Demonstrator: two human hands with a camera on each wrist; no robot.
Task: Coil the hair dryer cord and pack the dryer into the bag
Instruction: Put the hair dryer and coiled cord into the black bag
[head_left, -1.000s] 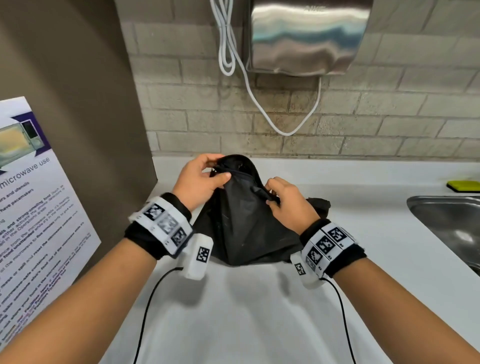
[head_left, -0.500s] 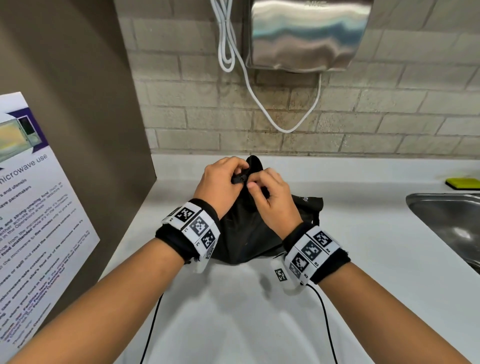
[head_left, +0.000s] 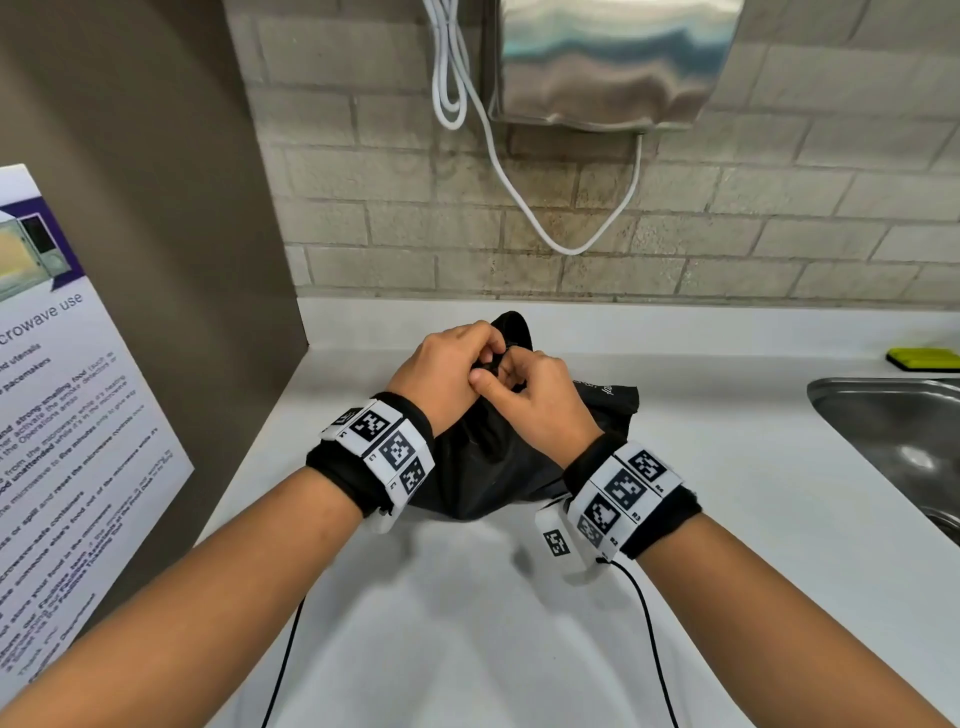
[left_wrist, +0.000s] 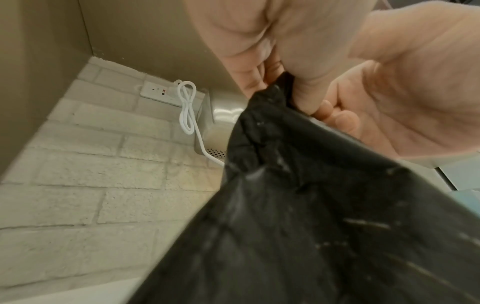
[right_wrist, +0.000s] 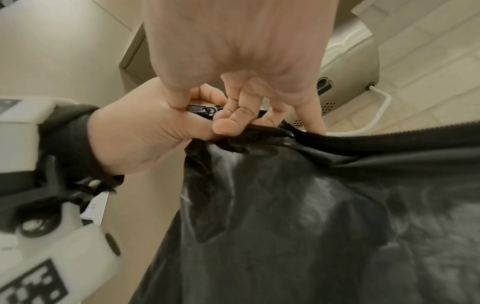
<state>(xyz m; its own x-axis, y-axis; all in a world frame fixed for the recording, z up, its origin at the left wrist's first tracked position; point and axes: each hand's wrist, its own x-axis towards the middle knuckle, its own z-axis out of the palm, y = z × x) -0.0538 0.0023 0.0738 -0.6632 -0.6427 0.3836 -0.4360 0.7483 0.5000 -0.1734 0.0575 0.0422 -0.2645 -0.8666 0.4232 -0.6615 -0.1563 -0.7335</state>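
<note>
Head view shows your left hand (head_left: 447, 374) and right hand (head_left: 530, 400) pinching the zipper end of the soft black fabric bag (head_left: 498, 467) on the white counter (head_left: 727, 467); you seem to be closing it, so next pull the slider fully shut.

Black bag (head_left: 483, 467) on counter, standing bunched, top gathered, zipper (right_wrist: 389, 136) along upper edge; dryer unseen.

Worktop (head_left: 727, 519): white, meeting the brick wall at its rear edge.
Bag (head_left: 488, 467): black, near the left rear corner.
Sponge (head_left: 924, 358): yellow-green, right rear edge.
</note>
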